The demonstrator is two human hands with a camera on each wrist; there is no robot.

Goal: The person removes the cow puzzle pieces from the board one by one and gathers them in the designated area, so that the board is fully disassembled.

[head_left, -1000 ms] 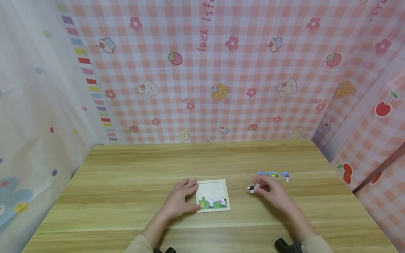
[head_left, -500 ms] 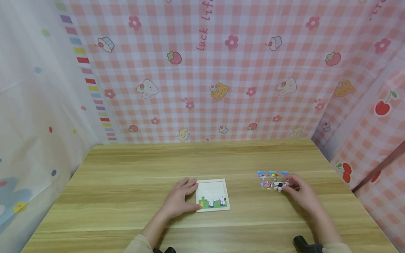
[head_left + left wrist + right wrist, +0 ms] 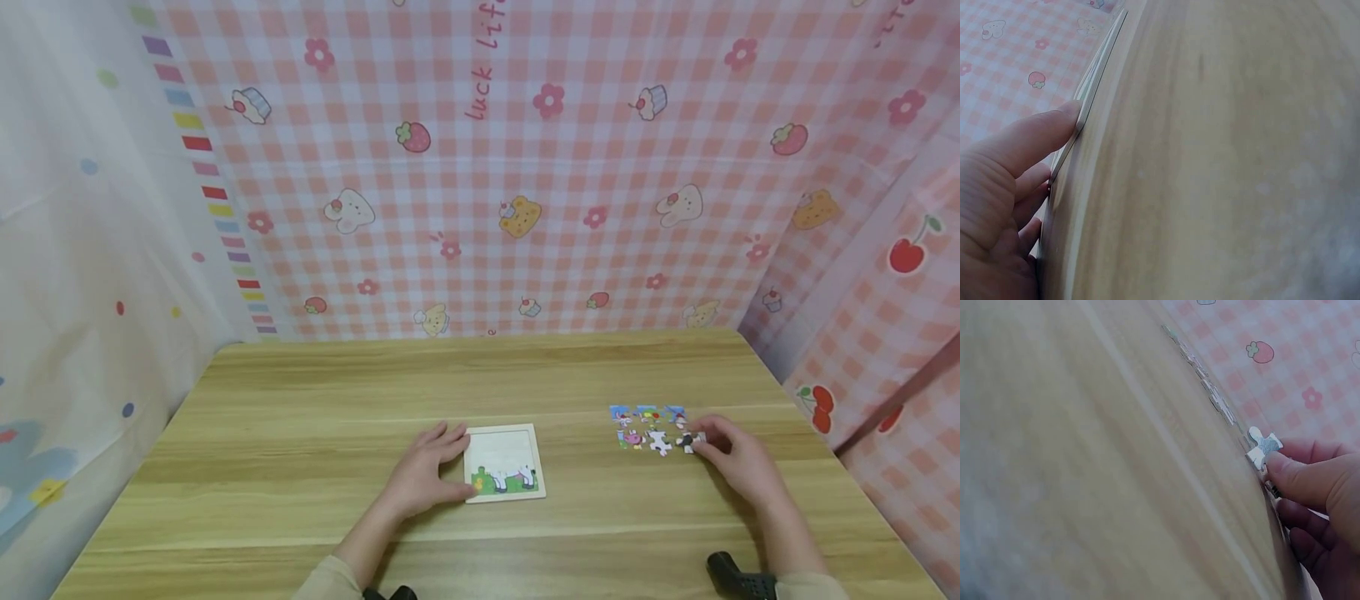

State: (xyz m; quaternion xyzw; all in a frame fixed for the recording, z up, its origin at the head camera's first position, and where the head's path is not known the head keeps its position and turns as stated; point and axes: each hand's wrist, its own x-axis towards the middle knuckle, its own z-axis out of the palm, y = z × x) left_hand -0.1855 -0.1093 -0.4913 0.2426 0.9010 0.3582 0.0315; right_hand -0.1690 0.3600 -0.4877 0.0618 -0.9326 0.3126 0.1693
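Observation:
My left hand (image 3: 429, 471) rests along the left side of a square wooden puzzle tray (image 3: 506, 427). Its thumb touches the near corner and its fingertips lie at the far corner. White animal legs on green fill the tray's near strip; above that the bare board shows. My right hand (image 3: 738, 462) pinches a black-and-white puzzle piece (image 3: 687, 442) between thumb and fingers, at the right end of a group of loose pieces. In the right wrist view this piece (image 3: 1265, 449) is tilted up off the table, with a dark-marked piece (image 3: 1274, 489) below the thumb.
Three blue-topped pieces (image 3: 647, 413) form the far row of the group. Nearer lie a pink-figured piece (image 3: 632, 439) and a mostly white piece (image 3: 659, 442). The wooden table (image 3: 337, 400) meets a checked cloth (image 3: 420, 192) at the back.
My right hand has carried the black-and-white piece rightward, past the pink-figured and white pieces, to the end of the group. My left hand and the tray have stayed put.

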